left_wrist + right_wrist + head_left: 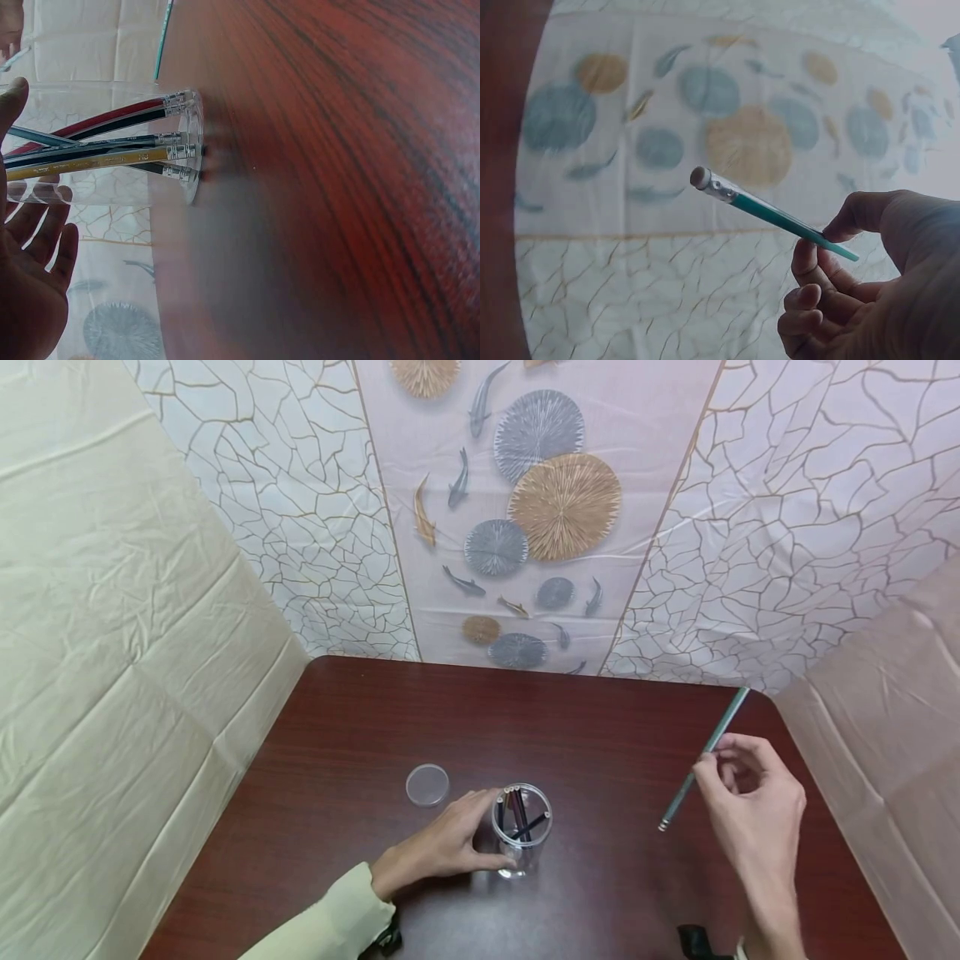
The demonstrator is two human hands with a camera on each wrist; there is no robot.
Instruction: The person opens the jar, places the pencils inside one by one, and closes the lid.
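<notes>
A clear plastic cup (pixel 522 853) stands on the dark red-brown table with several pencils (pixel 112 156) leaning inside, their eraser ends at the bottom in the left wrist view. My left hand (pixel 453 837) grips the cup from its left side, thumb in front and fingers behind. Out to the right, my right hand (pixel 757 802) pinches a green pencil (pixel 705 756) between thumb and fingertips, above the table. That pencil slants, and in the right wrist view its eraser end (pixel 700 178) points up and away from the hand (pixel 885 262).
A clear round lid (pixel 427 785) lies on the table (pixel 360 718) left of the cup. Patterned cloth (pixel 480 510) hangs behind the table's far edge, with pale cloth on both sides. A thin teal stick (pixel 163 41) shows near the table edge in the left wrist view.
</notes>
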